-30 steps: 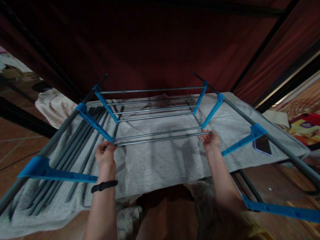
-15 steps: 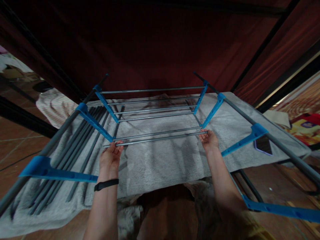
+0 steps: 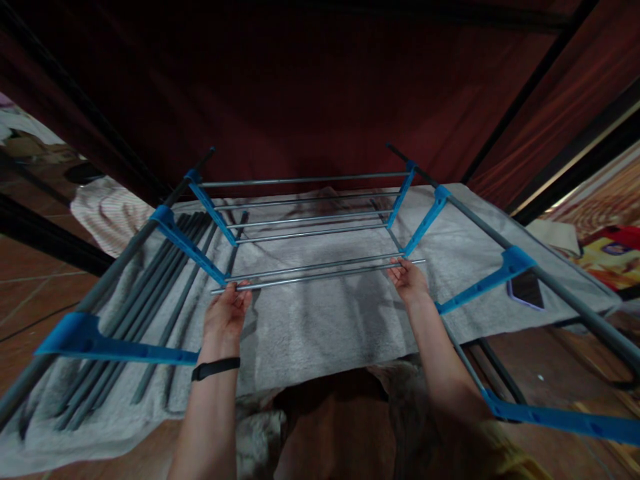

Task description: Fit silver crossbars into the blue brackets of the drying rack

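A rack frame of grey rods and blue plastic brackets (image 3: 187,243) lies over a grey towel (image 3: 320,313). Both hands hold one loose grey metal rod (image 3: 315,275) that runs crosswise at the near end of the frame. My left hand (image 3: 226,317), with a black band on the wrist, pinches the rod's left end beside a blue bracket. My right hand (image 3: 409,280) grips the rod near its right end, just below another blue bracket (image 3: 423,223).
Several loose grey rods (image 3: 150,307) lie on the towel at the left. A phone (image 3: 525,290) rests on the towel at the right. Dark red curtains hang behind. Long side poles (image 3: 550,280) with blue brackets stretch toward me on both sides.
Both hands shifted slightly inward along the rod. The rod moved a little to the right, so its right end now sticks out past the bracket.
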A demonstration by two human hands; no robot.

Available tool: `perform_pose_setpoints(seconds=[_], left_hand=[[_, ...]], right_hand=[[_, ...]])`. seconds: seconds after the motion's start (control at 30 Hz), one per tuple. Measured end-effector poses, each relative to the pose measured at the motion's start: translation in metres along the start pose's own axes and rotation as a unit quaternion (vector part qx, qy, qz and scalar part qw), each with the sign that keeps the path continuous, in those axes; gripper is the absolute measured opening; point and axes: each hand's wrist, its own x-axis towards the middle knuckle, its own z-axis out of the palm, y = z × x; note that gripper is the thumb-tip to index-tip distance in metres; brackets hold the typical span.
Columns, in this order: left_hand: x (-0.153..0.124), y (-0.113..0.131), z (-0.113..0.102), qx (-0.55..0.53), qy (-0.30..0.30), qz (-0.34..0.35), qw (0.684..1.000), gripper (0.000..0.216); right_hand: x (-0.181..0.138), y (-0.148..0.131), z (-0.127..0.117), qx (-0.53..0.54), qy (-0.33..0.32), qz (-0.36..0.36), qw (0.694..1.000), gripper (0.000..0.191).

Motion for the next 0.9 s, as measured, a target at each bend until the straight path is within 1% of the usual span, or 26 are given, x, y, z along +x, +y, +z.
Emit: perform_pose_setpoints(seconds=[0.1,0.33,0.6,0.73,0.9], left_hand=[[-0.003,-0.002,0.004,-0.002,-0.01,-0.015,1.0,0.016],[-0.011,-0.008,0.012,0.016,-0.026,-0.025,0.999,0.014],[-0.018,-0.016,0.021,0.037,-0.046,-0.058,0.997,0.015],[-0.022,-0.019,0.024,0.036,-0.043,-0.063,0.996,0.014],[-0.027,-0.023,0.028,0.042,-0.062,-0.074,0.994,0.014]], right_hand=[[-0.003,0.005,0.003,-0.008,-0.007,0.005,1.0,0.017],[-0.005,0.012,0.005,-0.011,-0.036,-0.007,0.999,0.016],[-0.004,0.017,0.006,-0.015,-0.041,-0.007,0.999,0.016],[-0.006,0.021,0.007,-0.02,-0.059,-0.002,0.998,0.015],[-0.009,0.03,0.009,-0.03,-0.084,0.009,0.996,0.014]])
